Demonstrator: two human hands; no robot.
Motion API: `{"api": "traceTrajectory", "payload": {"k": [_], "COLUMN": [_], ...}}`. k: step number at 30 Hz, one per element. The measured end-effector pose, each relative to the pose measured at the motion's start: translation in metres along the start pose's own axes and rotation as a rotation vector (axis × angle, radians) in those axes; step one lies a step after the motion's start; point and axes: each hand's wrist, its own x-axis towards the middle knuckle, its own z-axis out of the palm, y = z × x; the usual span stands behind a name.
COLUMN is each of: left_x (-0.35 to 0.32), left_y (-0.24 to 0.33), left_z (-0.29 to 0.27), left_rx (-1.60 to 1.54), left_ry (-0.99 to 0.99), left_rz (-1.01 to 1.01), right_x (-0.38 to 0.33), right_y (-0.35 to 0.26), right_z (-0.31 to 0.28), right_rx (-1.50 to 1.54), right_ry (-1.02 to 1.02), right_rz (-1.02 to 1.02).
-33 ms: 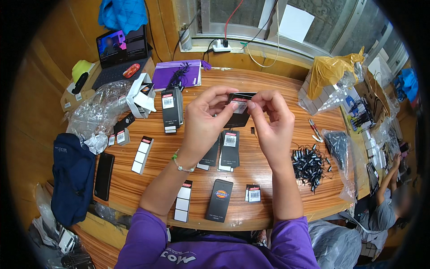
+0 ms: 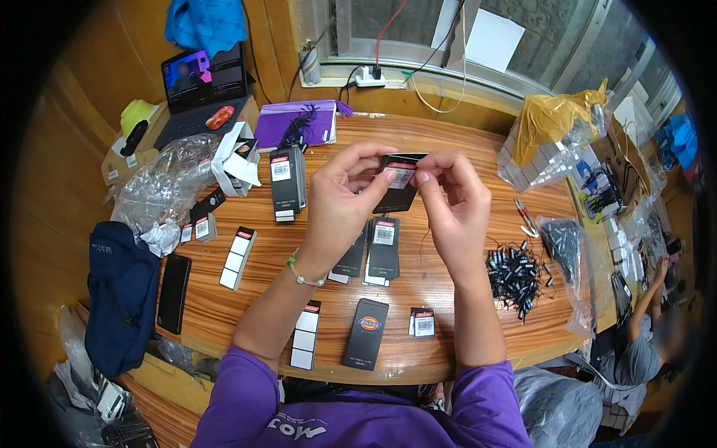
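Both my hands are raised over the middle of the table and hold black hang tags point(image 2: 394, 198) with a white barcode label on the front. My left hand point(image 2: 342, 200) grips them from the left, thumb on the front face. My right hand point(image 2: 457, 205) pinches their upper right corner; a thin dark string point(image 2: 423, 246) hangs just below it. Under my hands lie stacked black hang tags point(image 2: 384, 254) with barcode labels. Nearer me are a large black tag point(image 2: 366, 334) with an oval emblem, a white-panelled tag stack point(image 2: 305, 336) and small barcode tags point(image 2: 423, 323).
At right lie a heap of black tag strings point(image 2: 517, 280), red-handled snips point(image 2: 524, 215) and a clear bag point(image 2: 567, 261). At left are a tall tag stack point(image 2: 287, 183), a phone point(image 2: 173, 294), a navy pouch point(image 2: 123, 299) and a laptop point(image 2: 196, 104). Another person's arm point(image 2: 648, 299) shows far right.
The small dark piece below my right hand no longer shows there, and a thin string now hangs in about that place. My hands and the held tags have hardly moved.
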Motion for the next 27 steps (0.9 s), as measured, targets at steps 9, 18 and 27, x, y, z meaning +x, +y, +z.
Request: {"api": "traceTrajectory", "payload": {"k": [9,18,27], "left_x": [-0.001,-0.001,-0.003], "left_y": [0.004,0.010,0.013], "left_z": [0.001,0.005,0.005], "left_rx": [-0.031,-0.053,-0.083], "left_ry": [-0.039,-0.031,-0.033], "left_rz": [-0.062,-0.037,-0.040], "right_x": [-0.001,0.000,0.001], "right_y": [0.000,0.002,0.005], "right_z": [0.006,0.009,0.009], "right_rx": [-0.104,-0.145,-0.078], "right_ry": [0.016,0.071,0.077], "right_rz": [-0.086,-0.188,-0.173]}}
